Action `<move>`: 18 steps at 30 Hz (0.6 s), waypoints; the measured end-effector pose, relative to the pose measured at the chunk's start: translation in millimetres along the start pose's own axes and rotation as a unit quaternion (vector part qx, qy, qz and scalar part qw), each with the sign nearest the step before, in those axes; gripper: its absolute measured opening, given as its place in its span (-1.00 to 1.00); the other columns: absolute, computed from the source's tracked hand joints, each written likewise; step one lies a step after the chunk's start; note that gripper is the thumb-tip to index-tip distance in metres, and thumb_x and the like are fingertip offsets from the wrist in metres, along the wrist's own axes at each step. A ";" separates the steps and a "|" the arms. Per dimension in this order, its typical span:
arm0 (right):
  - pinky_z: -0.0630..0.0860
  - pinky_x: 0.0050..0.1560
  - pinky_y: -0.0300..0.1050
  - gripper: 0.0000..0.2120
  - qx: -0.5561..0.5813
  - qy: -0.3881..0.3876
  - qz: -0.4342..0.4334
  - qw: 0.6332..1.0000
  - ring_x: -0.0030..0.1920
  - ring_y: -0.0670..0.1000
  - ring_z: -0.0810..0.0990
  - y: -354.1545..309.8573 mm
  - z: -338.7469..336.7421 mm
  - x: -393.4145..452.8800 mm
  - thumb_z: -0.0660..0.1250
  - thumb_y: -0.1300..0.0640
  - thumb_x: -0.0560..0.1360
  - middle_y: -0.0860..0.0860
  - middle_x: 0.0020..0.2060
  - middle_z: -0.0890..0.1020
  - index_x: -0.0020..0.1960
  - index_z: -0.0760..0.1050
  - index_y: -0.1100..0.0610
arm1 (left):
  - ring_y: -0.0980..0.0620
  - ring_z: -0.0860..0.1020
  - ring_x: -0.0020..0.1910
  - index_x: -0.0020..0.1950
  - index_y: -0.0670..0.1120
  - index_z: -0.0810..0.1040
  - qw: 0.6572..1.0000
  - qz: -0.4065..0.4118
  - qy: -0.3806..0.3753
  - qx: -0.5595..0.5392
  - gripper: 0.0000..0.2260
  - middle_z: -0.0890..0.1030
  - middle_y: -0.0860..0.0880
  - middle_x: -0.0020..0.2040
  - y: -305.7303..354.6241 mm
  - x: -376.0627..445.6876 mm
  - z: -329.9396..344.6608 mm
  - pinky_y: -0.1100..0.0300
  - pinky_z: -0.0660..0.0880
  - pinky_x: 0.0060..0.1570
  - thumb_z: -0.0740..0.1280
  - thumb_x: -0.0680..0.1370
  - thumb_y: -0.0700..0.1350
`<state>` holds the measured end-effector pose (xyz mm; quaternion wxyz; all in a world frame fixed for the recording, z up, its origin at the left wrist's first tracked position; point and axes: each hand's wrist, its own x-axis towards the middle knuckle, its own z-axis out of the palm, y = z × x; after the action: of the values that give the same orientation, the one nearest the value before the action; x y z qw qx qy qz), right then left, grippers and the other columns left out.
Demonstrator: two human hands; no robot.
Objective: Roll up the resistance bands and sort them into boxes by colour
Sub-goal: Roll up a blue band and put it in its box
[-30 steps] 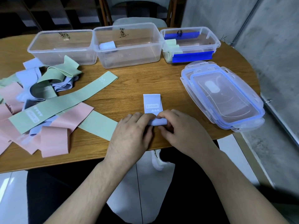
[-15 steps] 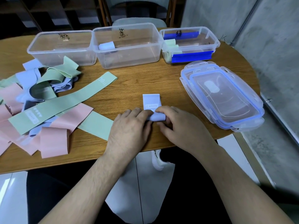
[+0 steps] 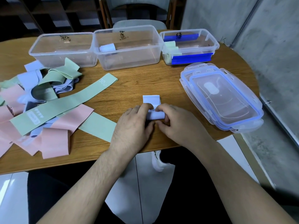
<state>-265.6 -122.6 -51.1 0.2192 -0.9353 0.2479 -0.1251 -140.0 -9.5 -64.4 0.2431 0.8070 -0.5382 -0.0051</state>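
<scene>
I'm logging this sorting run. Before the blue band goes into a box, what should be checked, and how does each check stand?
1. Both hands on the roll: left hand and right hand grip the blue band: ok.
2. Band fully rolled: a flat tail lies ahead of the roll: not ok.
3. Middle box open, one blue roll inside: ok.
4. Path to that box free: ok.
5. Roll tightness: cannot tell.

My left hand (image 3: 134, 125) and right hand (image 3: 176, 123) pinch a lavender band (image 3: 154, 109), mostly rolled, on the tabletop (image 3: 137, 81). 3 clear boxes (image 3: 129, 47) stand behind; stacked lids (image 3: 223, 96) lie right, loose bands (image 3: 48, 104) left.
</scene>
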 end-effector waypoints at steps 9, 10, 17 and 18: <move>0.40 -0.17 -0.11 -0.75 0.003 0.002 -0.004 1.000 -0.14 -0.06 0.48 -2.6 -2.2 -21.6 0.35 0.06 0.52 -0.18 -0.23 0.43 0.19 0.51 -0.03 | -0.12 0.55 -0.15 0.07 -0.08 0.55 0.999 0.039 0.000 0.002 -0.76 0.60 -0.03 -0.10 1.4 -16.0 -3.4 0.13 0.39 -0.08 0.48 0.44 -0.15; 0.41 -0.17 -0.11 -0.75 0.004 0.001 -0.005 1.000 -0.14 -0.07 0.48 -3.1 -2.4 -24.6 0.35 0.06 0.52 -0.18 -0.24 0.44 0.19 0.52 -0.03 | -0.11 0.54 -0.16 0.06 -0.07 0.55 0.999 0.046 0.001 0.004 -0.78 0.59 -0.02 -0.12 1.3 -18.9 -3.5 0.09 0.42 -0.09 0.47 0.45 -0.13; 0.41 -0.17 -0.13 -0.76 0.009 -0.009 -0.005 1.000 -0.14 -0.08 0.49 -7.4 -4.5 -44.0 0.37 0.03 0.51 -0.17 -0.24 0.49 0.17 0.54 -0.02 | -0.07 0.47 -0.25 0.07 -0.04 0.59 0.996 0.081 0.011 0.017 -0.79 0.55 0.01 -0.18 1.9 -36.2 -5.6 0.05 0.45 -0.20 0.28 0.53 0.02; 0.42 -0.16 -0.11 -0.77 0.008 -0.012 -0.006 1.000 -0.13 -0.07 0.51 -7.7 -3.9 -45.0 0.36 0.02 0.51 -0.15 -0.22 0.53 0.16 0.55 -0.02 | -0.07 0.47 -0.26 0.07 -0.04 0.60 0.996 0.084 0.011 0.021 -0.79 0.55 0.01 -0.18 1.6 -37.4 -5.3 0.04 0.46 -0.21 0.28 0.53 0.02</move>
<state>-301.9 -94.6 -49.7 0.2291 -0.9363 0.2389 -0.1175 -155.7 24.7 -68.5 0.2317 0.7636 -0.6016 0.0351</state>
